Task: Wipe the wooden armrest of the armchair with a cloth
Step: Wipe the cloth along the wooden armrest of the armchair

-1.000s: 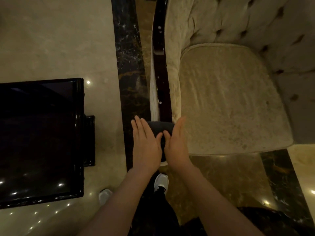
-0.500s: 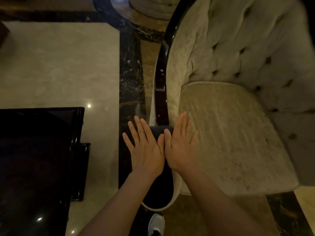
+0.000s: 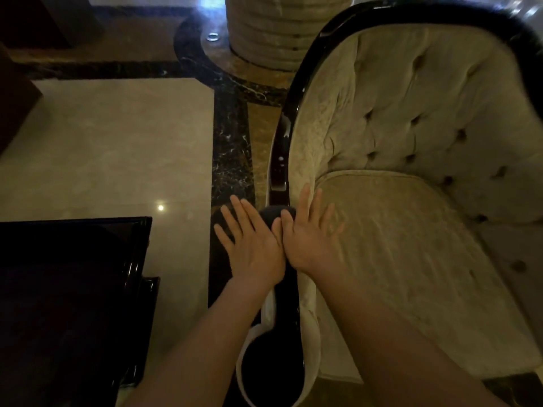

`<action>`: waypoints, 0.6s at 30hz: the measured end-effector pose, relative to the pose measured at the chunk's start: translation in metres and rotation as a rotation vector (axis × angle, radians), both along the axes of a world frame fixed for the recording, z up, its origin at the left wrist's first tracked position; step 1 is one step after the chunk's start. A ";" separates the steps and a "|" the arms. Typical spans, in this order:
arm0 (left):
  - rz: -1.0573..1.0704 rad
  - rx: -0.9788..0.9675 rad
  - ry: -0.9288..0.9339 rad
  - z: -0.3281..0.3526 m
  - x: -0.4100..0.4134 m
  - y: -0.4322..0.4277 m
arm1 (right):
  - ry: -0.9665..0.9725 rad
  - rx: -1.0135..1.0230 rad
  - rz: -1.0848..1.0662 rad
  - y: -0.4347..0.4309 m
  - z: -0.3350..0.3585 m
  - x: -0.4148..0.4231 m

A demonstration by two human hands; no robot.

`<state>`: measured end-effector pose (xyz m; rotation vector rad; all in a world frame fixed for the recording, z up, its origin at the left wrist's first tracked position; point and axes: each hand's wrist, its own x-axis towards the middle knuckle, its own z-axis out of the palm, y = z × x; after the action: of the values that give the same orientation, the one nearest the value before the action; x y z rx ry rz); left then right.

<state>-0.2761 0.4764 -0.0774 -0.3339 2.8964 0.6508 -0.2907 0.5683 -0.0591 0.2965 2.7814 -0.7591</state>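
A glossy dark wooden armrest (image 3: 280, 160) runs along the left side of a cream tufted armchair (image 3: 411, 201) and curves up into its back. A dark cloth (image 3: 271, 214) lies across the armrest. My left hand (image 3: 252, 242) and my right hand (image 3: 308, 239) press flat on the cloth side by side, thumbs touching, fingers spread. Most of the cloth is hidden under my palms; only its far edge shows between the fingers.
A glossy black low table (image 3: 67, 304) stands at the lower left. Beige marble floor (image 3: 117, 148) with dark veined borders lies between table and chair. A ribbed cream column base (image 3: 264, 33) stands beyond the chair.
Both hands have slid the cloth forward along the armrest, away from its front scroll. The view has tilted up, showing more of the chair back.
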 end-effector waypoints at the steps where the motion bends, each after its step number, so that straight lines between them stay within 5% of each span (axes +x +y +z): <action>1: -0.011 -0.017 0.008 0.001 -0.008 -0.002 | -0.004 -0.007 0.001 0.000 0.001 -0.006; 9: 0.066 0.184 -0.106 0.006 0.034 0.004 | -0.075 -0.069 -0.130 0.002 -0.003 0.043; 15: 0.136 0.139 -0.129 0.022 -0.061 0.012 | -0.106 -0.297 -0.144 0.000 0.016 -0.054; 18: 0.095 0.022 -0.021 0.019 -0.080 0.009 | -0.055 -0.146 -0.025 0.002 0.020 -0.073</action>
<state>-0.3566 0.4857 -0.0585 -0.4751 2.8657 0.6883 -0.3636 0.5701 -0.0390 0.3195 2.6587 -0.9396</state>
